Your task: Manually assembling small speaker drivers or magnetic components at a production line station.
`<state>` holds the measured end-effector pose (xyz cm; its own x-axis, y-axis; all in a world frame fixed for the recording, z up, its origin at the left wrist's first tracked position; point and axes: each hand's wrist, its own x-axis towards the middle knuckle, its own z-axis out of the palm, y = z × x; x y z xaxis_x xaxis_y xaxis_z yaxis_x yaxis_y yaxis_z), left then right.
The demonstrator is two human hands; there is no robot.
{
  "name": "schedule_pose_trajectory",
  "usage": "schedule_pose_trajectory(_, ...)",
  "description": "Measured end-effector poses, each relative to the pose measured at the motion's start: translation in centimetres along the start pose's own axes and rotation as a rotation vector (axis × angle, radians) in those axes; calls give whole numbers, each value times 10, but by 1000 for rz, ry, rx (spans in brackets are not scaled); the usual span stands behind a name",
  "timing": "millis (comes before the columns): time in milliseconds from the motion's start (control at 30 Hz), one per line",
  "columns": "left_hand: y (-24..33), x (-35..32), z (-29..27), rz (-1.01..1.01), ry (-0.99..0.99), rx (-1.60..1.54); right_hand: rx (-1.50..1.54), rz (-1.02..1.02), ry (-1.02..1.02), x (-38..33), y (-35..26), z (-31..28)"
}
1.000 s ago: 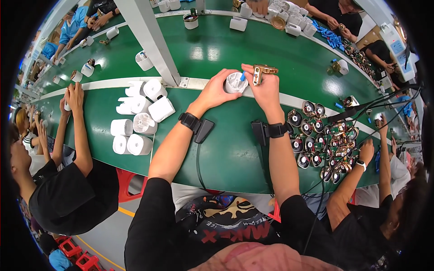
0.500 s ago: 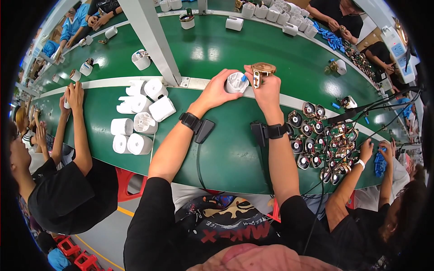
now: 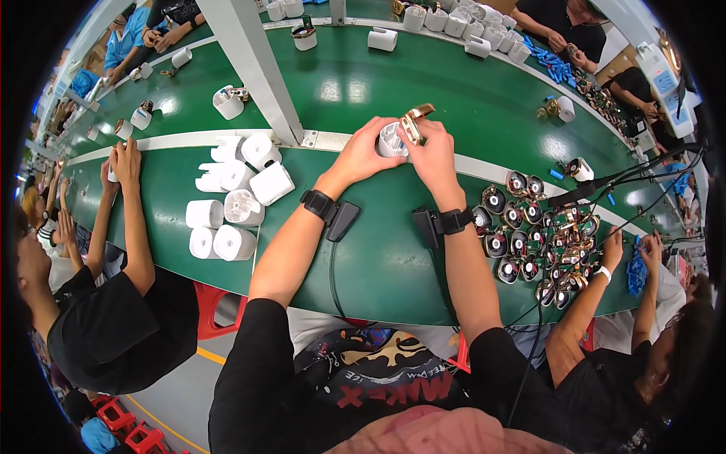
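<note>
L hand on white cup-shaped housing, R hand on gold-trimmed part

You've got the housing at ctr, just above the white rail btwn the near green tabletop & the far green surface. Your L hand wraps it from the left: fingers curled round the far side, thumb along the near side. Its open end, w/ ribbed insides, partly faces you.

Your R hand is just right of it, fingers bent, pinching the gold-trimmed part, which sits tilted over the housing's right rim. Can't tell if the two touch; your R fingertips are partly hidden.

Both wrists have a black strap w/ a box: L box, R box.

Left on the near tabletop: a cluster of white housings, some standing, some on their sides. Right: a dense batch of round black-and-gold modules, w/ black cables running beyond it.

White post rises at the rail, left of your L hand. On the far surface, a white housing on its side lies well apart from your hands. Far left, a co-worker's hands are raised close together; near right, another co-worker's hand is by some blue cylinders.
</note>
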<state>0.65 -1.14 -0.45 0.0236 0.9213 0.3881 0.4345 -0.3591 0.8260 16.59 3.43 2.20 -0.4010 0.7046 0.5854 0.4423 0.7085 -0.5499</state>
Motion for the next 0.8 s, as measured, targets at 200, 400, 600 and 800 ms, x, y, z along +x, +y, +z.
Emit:
schedule_pose_trajectory(200,-1,2,3,4,-4,-34,714,509,156,-9,15,29)
schedule_pose_trajectory(400,-2,0,2,-8,4,-15,1144,697,216,-13,14,40)
schedule_pose_trajectory(600,4,-1,1,-39,1,-8,1137,713,200,-14,16,40)
schedule_pose_trajectory(800,-9,0,10,51,85,114,1146,698,146,-19,27,38)
